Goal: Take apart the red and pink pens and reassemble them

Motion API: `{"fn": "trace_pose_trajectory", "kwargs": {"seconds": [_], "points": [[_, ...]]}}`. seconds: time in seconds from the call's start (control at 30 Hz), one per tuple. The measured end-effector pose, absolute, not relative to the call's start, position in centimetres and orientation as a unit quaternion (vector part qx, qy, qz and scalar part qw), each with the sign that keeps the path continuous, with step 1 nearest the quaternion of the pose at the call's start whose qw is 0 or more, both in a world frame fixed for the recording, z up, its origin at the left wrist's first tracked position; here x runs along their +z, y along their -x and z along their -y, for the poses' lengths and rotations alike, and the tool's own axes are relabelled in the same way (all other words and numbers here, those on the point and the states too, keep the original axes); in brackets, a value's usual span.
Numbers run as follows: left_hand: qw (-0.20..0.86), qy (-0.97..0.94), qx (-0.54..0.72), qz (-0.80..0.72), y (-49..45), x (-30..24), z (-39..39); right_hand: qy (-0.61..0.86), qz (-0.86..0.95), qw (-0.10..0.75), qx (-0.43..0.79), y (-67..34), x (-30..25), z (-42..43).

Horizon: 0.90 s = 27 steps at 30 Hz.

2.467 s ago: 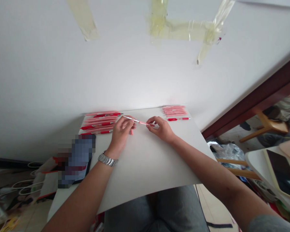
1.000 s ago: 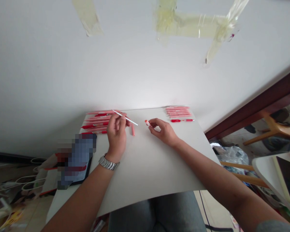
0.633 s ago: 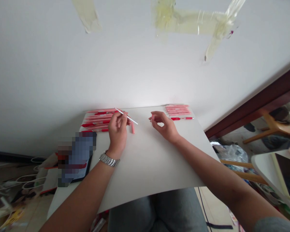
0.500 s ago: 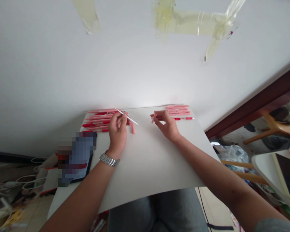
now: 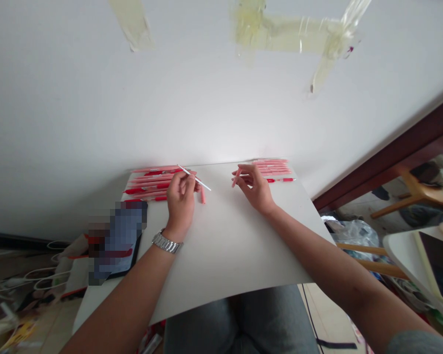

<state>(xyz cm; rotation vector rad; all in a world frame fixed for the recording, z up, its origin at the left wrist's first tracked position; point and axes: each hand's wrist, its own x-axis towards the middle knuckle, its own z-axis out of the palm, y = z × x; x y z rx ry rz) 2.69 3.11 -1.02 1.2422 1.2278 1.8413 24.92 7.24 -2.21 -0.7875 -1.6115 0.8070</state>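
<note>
My left hand (image 5: 181,196) is closed in a pinch on a thin white pen refill (image 5: 204,185), which slants down to the right. Just below its fingertips, a pink pen part (image 5: 203,196) shows, its upper end partly hidden by the fingers. Over the right side of the tabletop, my right hand (image 5: 255,189) pinches a short pink pen piece (image 5: 237,177), held at a slant between thumb and fingers. Beside the left hand lie several pink and red pens (image 5: 143,186) in a loose row. Behind the right hand are several pink pens (image 5: 275,167) and a red pen (image 5: 282,180).
The white table (image 5: 229,260) stands against a wall (image 5: 206,98) with tape strips on it. A tablet-like device (image 5: 136,246), partly blurred out, lies at the table's left edge. To the right are a wooden chair (image 5: 409,194) and another white surface (image 5: 402,248).
My right hand has shifted very slightly, and the pink piece in it shows more fully. My left hand and the refill have hardly moved.
</note>
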Motion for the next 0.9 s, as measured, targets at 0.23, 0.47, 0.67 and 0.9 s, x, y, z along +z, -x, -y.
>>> {"fn": "trace_pose_trajectory", "kwargs": {"seconds": [0.23,0.47,0.67,0.9], "points": [[0.296,-0.475,0.686,-0.464,-2.77,-1.05,-2.98,0.345,0.740,0.466,0.342,-25.32,-2.73,-7.71],[0.293,-0.482,0.678,-0.470,-2.91,-0.67,-2.66,0.331,0.707,0.526,0.337,-25.00,-2.15,-7.27],[0.299,-0.482,0.678,-0.468,-2.94,-0.55,-2.59,0.338,0.698,0.534,0.336,-25.05,-2.00,-7.25],[0.298,-0.478,0.680,-0.470,-2.73,-0.93,-2.95,0.343,0.724,0.490,0.343,-25.33,-2.62,-7.51]]}}
